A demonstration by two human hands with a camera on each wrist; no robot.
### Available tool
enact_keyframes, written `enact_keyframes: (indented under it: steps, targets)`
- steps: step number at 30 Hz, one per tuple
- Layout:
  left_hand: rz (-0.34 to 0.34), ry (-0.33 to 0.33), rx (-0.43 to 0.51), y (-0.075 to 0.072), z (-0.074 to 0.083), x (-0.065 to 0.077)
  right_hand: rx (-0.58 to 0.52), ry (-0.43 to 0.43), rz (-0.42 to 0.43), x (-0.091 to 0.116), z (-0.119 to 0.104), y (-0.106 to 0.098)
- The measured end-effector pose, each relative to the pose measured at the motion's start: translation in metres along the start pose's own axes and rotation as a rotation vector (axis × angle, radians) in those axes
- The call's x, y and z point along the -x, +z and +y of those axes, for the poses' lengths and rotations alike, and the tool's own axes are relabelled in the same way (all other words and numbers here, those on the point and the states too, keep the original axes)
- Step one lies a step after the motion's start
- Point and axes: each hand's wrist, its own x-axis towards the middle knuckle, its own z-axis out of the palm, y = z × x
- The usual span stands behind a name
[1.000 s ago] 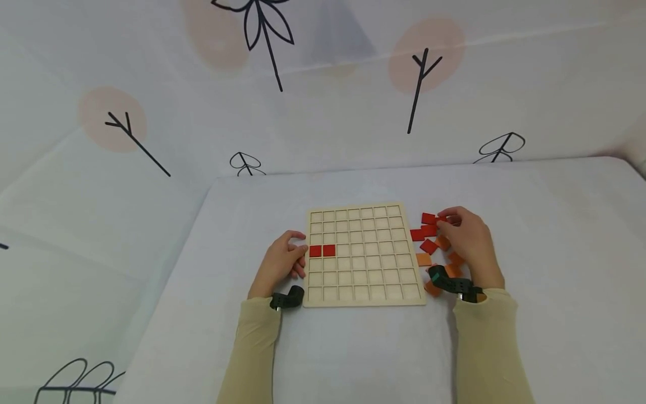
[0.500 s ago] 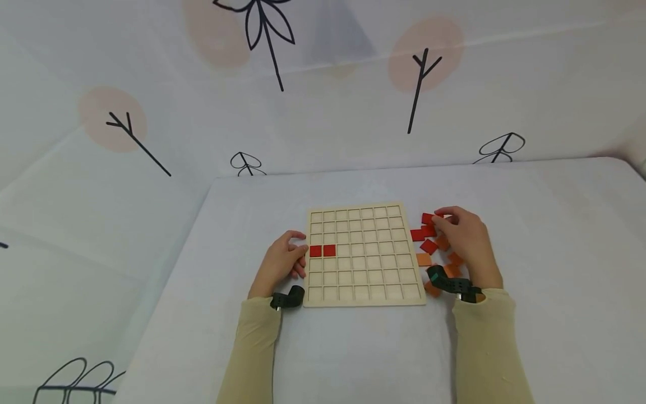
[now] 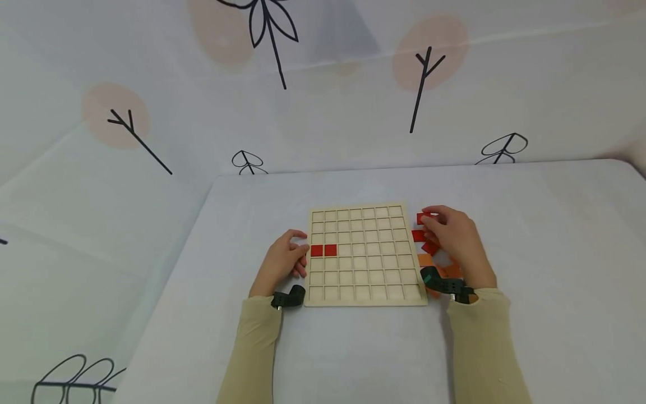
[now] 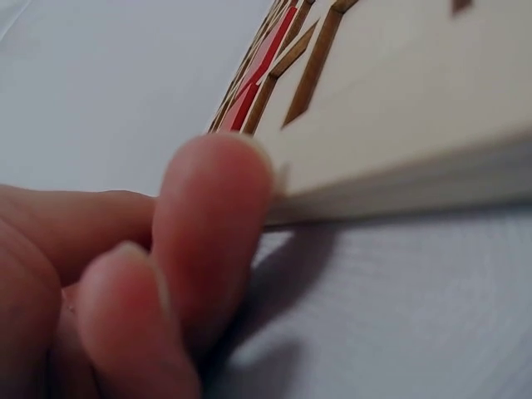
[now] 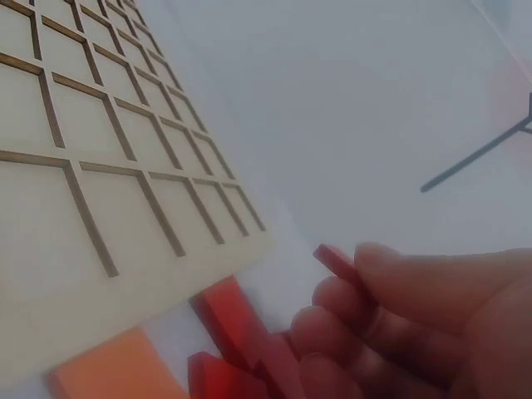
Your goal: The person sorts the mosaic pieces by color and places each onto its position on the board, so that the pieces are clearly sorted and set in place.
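Note:
A pale wooden board (image 3: 373,304) with a grid of square recesses lies on the table. Two red square tiles (image 3: 330,250) sit side by side in it, at the left end of one row. My left hand (image 3: 281,259) rests at the board's left edge, its fingers relaxed and a fingertip (image 4: 214,199) right at the rim. Off the board's far right corner, my right hand (image 3: 458,234) pinches a red tile (image 5: 334,261) between thumb and fingers. Below that hand lie more red tiles (image 5: 233,320), partly hidden by it.
Several orange tiles (image 3: 425,260) lie along the board's right side, some under the right wrist and its black camera mount (image 3: 441,280). A white cloth (image 3: 373,353) covers the table, and a patterned fabric backdrop (image 3: 343,112) rises behind it.
My right hand has shifted left toward the board, and the red tile at its fingertips now sits further left. My left hand and the two tiles in the board stay put.

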Motion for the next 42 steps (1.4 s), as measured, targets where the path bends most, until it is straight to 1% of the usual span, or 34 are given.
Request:
enact_keyframes:
  steps: [2,5,8,15,22,29,35,39,42]
  targets:
    - [0.001,0.004,-0.004,0.000,0.000,0.000,0.017,-0.018,-0.019,0.004,-0.006,-0.001]
    - [0.002,0.010,-0.002,0.000,-0.001,0.001,0.065,-0.047,-0.034,0.004,-0.009,0.000]
    - [0.004,0.000,0.001,0.000,-0.001,0.003,0.095,-0.080,-0.043,0.004,-0.012,0.003]
    - [0.005,0.000,-0.006,0.000,-0.002,0.003,0.072,-0.153,-0.086,0.006,-0.018,0.008]
    - [0.003,-0.004,-0.004,0.001,-0.001,0.002,0.087,-0.180,-0.138,0.005,-0.022,0.012]
    - [0.002,-0.003,-0.014,0.000,-0.001,0.001,0.059,-0.210,-0.188,0.004,-0.025,0.019]
    - [0.003,0.001,-0.019,0.000,-0.002,0.001,0.056,-0.224,-0.207,0.005,-0.028,0.025]
    - [0.000,0.005,-0.024,0.000,-0.001,0.001,0.074,-0.230,-0.228,0.005,-0.031,0.029]
    - [0.002,0.006,-0.024,0.000,-0.001,0.001,0.103,-0.247,-0.226,0.004,-0.034,0.032]
